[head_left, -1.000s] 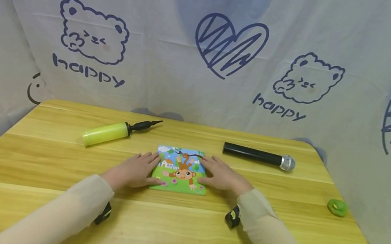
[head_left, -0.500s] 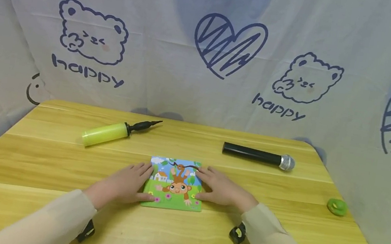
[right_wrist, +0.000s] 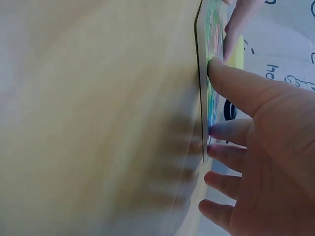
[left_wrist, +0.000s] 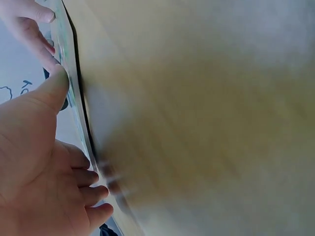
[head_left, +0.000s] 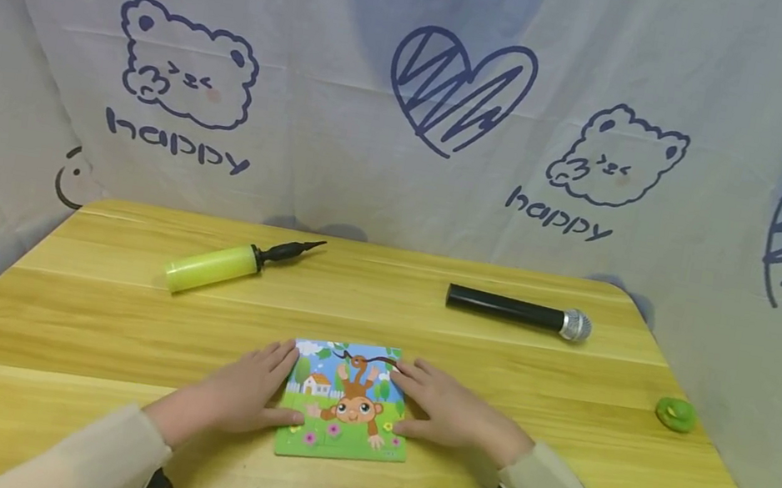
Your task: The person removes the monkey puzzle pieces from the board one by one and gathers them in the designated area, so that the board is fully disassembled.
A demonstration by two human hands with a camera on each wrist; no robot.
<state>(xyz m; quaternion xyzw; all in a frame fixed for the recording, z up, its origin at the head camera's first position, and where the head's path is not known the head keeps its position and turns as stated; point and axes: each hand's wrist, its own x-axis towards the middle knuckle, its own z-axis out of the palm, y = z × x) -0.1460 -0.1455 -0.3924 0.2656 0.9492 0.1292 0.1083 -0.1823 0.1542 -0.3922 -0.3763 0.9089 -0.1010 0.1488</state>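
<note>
Monkey puzzle board (head_left: 345,402) lying flat near the front edge of the wooden table (head_left: 84,316), flanked by both hands. The left hand (head_left: 239,394) and right hand (head_left: 449,413) rest with fingers extended and relaxed, fingertips and thumbs pressing its left and right edges rather than clasping it. Judged risk: uneven pressure could skew the thin board or pop loose pieces from its frame.

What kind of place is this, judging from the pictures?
Probably a small indoor recording or play corner, not a normal room: a wooden table enclosed by a printed cloth backdrop with bears and hearts, and loose props laid out, such as a microphone and a hand pump.
</note>
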